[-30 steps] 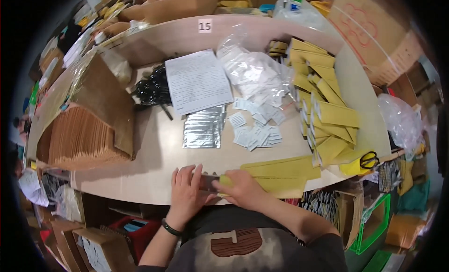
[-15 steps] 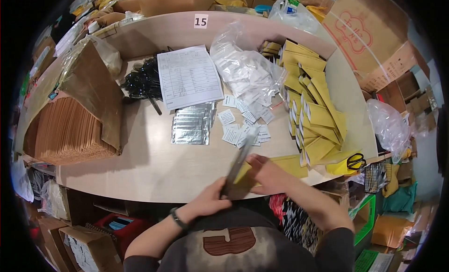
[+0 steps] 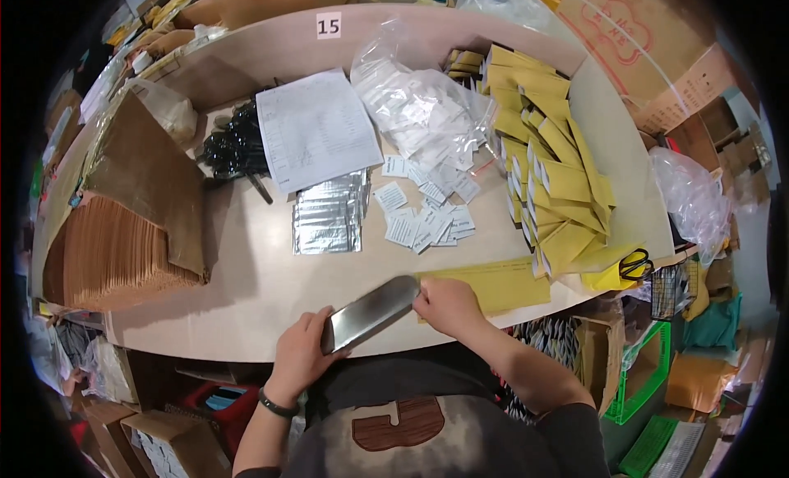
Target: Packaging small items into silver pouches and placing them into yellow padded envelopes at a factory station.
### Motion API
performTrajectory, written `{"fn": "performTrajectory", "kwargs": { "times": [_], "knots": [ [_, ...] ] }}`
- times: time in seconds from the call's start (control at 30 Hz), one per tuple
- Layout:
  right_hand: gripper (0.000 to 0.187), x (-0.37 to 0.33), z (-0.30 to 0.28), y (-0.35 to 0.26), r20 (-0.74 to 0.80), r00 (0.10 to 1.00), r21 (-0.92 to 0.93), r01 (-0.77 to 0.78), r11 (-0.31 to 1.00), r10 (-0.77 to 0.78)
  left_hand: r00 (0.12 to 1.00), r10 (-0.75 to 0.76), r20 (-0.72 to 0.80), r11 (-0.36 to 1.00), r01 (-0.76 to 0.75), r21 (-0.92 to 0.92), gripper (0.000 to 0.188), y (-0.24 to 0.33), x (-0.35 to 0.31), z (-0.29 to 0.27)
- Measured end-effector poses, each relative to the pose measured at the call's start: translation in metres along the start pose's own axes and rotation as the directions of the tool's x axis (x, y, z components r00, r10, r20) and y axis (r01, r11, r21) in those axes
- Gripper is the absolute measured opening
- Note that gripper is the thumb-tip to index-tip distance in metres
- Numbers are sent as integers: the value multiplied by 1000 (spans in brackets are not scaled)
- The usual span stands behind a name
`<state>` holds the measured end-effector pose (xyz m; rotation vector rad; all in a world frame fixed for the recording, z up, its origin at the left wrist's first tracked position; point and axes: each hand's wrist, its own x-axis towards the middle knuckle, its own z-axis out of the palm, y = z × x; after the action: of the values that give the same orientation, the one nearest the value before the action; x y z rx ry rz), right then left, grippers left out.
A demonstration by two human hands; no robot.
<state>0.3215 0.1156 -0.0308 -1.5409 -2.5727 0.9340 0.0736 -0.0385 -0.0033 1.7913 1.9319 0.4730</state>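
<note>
Between my hands, above the front edge of the table, is a long, flat, shiny silver-grey piece (image 3: 372,314) with one rounded end; its exact kind I cannot make out. My left hand (image 3: 304,350) grips its squared lower end, thumb below and fingers on top. At the rounded end, the curled fingers of my right hand (image 3: 452,307) close on its edge. Under and beside the right hand lies a flat yellow envelope (image 3: 501,287). Beyond the piece are a stack of silver foil packets (image 3: 327,223) and scattered small white printed cards (image 3: 419,225).
A carton of tightly packed brown sheets (image 3: 123,256) stands at left. Black glossy items (image 3: 234,145) lie partly under a printed paper (image 3: 319,129). A clear bag of white cards (image 3: 419,104) and piled yellow envelopes (image 3: 567,182) sit farther back, with black-handled scissors (image 3: 635,264) at right.
The silver-grey piece has turned from edge-on and steep to a lower slant with its broad face showing. My left hand has moved left, and my right hand has come onto the rounded end.
</note>
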Motion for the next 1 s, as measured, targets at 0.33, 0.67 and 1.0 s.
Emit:
{"fn": "performTrajectory", "kwargs": {
  "times": [0.33,0.67,1.0],
  "knots": [
    [17,105,-42,15,-299,934,-371,76,925,-197,940,334,-73,941,-329,75,76,-6,19,-11],
    [18,142,-95,78,-358,905,-581,-23,814,-230,940,-40,-338,999,39,-9,41,-59,-5,-28],
    [10,154,-49,-3,-199,768,-182,582,793,-609,826,377,-420,836,-108,538,32,-107,168,-67]
  ]
}}
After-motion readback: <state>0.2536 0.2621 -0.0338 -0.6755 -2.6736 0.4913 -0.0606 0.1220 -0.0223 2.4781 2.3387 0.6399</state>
